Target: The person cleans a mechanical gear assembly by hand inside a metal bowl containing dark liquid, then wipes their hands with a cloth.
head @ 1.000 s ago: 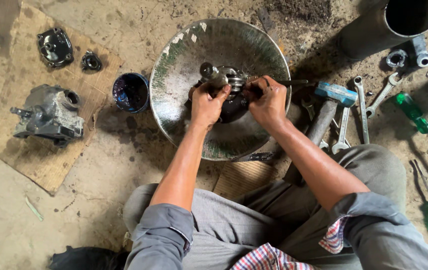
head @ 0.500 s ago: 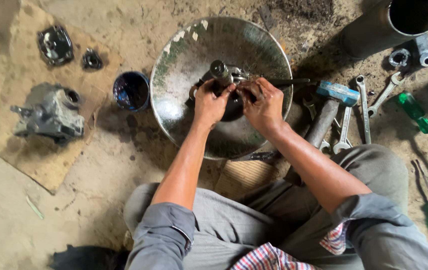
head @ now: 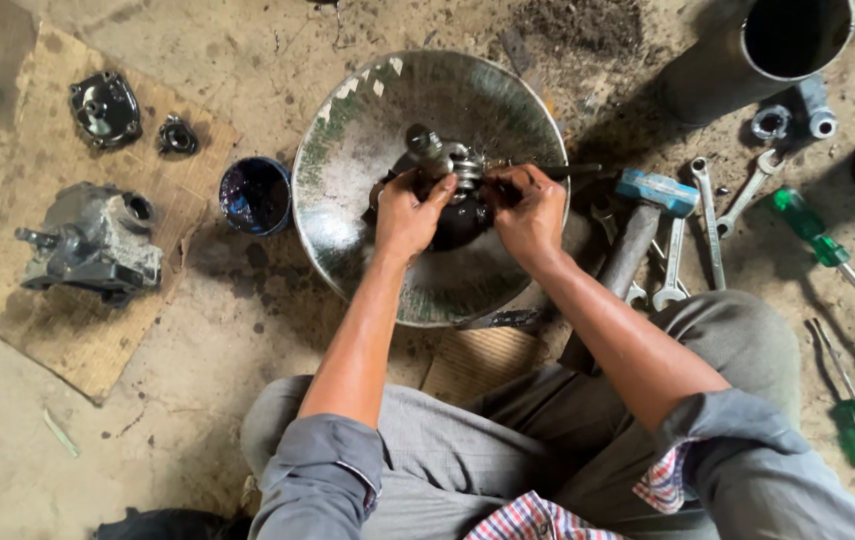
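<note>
Both clamped on greasy gear assembly (head: 447,175), left hand (head: 405,215) steadying, right hand (head: 530,212) working, metal basin (head: 347,150) beneath catching drips.

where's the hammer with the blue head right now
In the head view the hammer lies on the floor right of the metal basin, its blue head beside the spanners and its handle running down toward the person's right knee.

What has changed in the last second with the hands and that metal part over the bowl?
Little. Both hands, left and right, kept their grip on the greasy metal part over the bowl; its shaft end tipped up briefly, then back. Nothing was picked up or let go. The hammer, spanners, cup and casing lie as before; only the camera shifted.
</note>
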